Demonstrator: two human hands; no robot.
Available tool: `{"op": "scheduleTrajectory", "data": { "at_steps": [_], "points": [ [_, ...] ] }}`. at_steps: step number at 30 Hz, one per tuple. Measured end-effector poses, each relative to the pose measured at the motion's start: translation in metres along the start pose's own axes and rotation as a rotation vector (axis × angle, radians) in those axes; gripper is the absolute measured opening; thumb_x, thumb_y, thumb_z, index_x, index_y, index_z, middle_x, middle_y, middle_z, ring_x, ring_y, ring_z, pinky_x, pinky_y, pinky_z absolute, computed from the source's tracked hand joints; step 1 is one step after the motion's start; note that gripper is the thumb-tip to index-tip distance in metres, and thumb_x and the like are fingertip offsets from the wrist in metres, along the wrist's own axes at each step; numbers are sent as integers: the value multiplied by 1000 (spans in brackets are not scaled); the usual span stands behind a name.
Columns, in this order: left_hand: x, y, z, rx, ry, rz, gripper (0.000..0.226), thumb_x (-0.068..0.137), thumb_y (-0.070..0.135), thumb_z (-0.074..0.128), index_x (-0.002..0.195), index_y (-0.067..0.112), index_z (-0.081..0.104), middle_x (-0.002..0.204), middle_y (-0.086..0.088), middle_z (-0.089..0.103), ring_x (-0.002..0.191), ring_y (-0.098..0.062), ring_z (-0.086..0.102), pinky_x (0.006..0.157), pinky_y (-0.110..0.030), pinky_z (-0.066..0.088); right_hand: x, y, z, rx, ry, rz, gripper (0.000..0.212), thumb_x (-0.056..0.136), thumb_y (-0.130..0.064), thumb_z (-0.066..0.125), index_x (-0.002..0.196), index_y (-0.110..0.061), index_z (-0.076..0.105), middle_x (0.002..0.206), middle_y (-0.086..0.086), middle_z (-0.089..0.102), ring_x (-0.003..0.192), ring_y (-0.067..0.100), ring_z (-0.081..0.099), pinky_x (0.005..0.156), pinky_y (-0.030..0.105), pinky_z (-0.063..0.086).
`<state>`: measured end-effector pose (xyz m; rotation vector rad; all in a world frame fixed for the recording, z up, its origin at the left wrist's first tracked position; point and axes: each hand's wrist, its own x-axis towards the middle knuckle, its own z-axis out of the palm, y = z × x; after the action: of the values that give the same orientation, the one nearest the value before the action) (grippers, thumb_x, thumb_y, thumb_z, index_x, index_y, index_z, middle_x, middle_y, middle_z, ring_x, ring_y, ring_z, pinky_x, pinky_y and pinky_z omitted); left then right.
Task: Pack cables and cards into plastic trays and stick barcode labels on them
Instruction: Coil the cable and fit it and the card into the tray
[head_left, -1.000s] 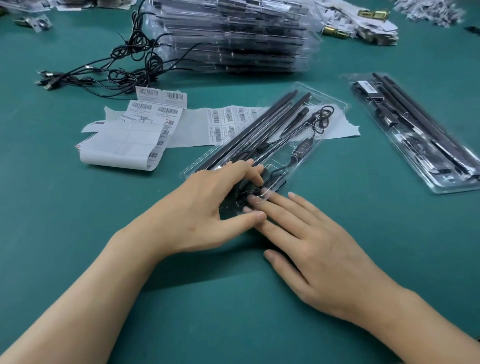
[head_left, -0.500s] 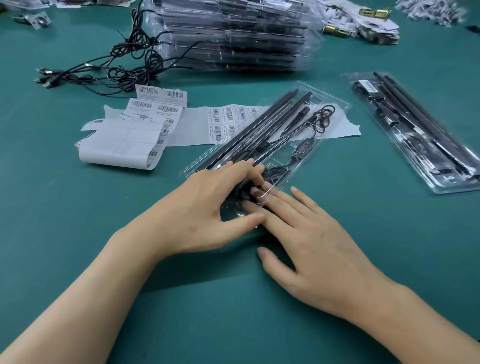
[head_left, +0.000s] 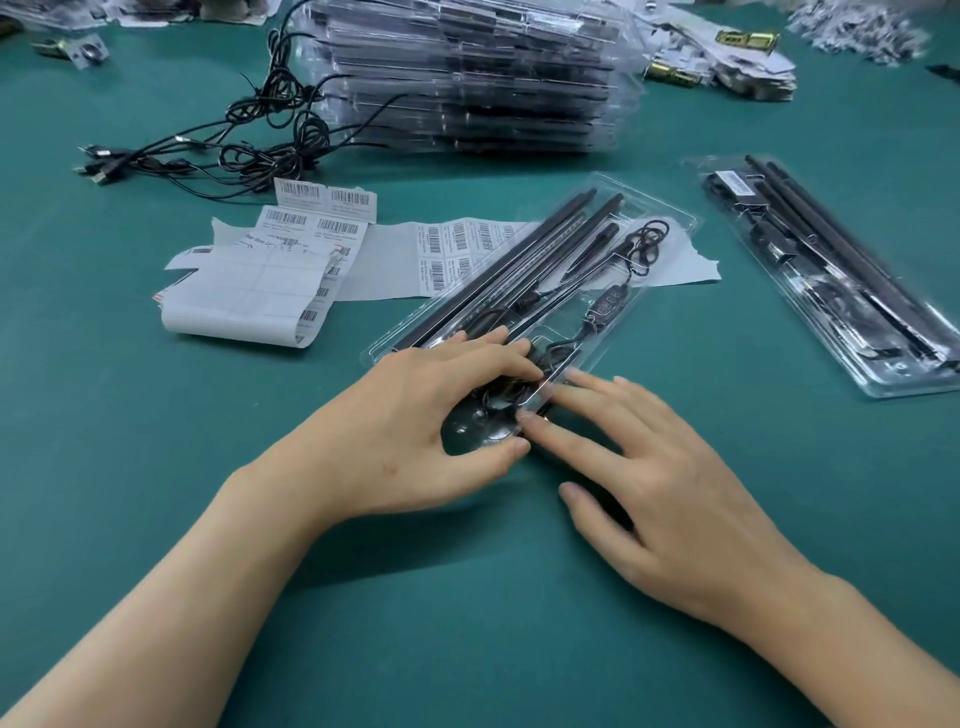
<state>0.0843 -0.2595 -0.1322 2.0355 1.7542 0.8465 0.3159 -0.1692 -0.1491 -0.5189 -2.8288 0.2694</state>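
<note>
In the head view, the left hand (head_left: 415, 421) and right hand (head_left: 654, 488), fingers extended and gripping nothing, pressed the cable (head_left: 605, 304) into the middle tray (head_left: 675, 228) on the tabletop (head_left: 156, 467). The right-side tray (head_left: 831, 291) looked packed and labelled. This one seemingly awaited a barcode from the label sheets (head_left: 311, 228).

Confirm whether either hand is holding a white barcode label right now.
No. The left hand and right hand both press on the near end of the clear plastic tray, neither pinching a label.
</note>
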Motion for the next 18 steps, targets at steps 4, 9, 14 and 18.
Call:
{"op": "scheduleTrajectory", "data": {
  "at_steps": [4, 9, 14, 18],
  "points": [
    [0, 3, -2, -12, -6, 6, 47, 90, 32, 75, 135, 26, 61, 147, 13, 57, 147, 2, 37, 122, -27, 29, 1, 4, -2, 49, -32, -22, 53, 98, -31, 51, 150, -21, 51, 157, 1, 43, 154, 16, 26, 125, 44, 24],
    [0, 4, -2, -21, -4, 0, 47, 90, 29, 76, 135, 25, 61, 149, 11, 56, 147, 1, 36, 122, -27, 30, 8, 6, -8, -6, -98, -36, 53, 97, -33, 54, 148, -21, 51, 152, -1, 45, 152, 15, 30, 127, 41, 21],
    [-1, 2, -1, -20, -8, 8, 47, 91, 32, 74, 136, 30, 59, 148, 12, 56, 147, 5, 34, 121, -27, 31, 12, 11, -15, -16, -166, -51, 54, 98, -39, 51, 149, -23, 46, 156, -5, 40, 151, 12, 30, 124, 30, 24],
    [-1, 1, -1, -7, -7, 1, 48, 91, 41, 68, 136, 31, 59, 151, 13, 54, 146, 7, 34, 121, -24, 30, 2, 19, -14, 38, -143, -19, 61, 100, -36, 45, 157, -17, 36, 167, -9, 27, 154, 3, 19, 125, 26, 20]
  ]
}}
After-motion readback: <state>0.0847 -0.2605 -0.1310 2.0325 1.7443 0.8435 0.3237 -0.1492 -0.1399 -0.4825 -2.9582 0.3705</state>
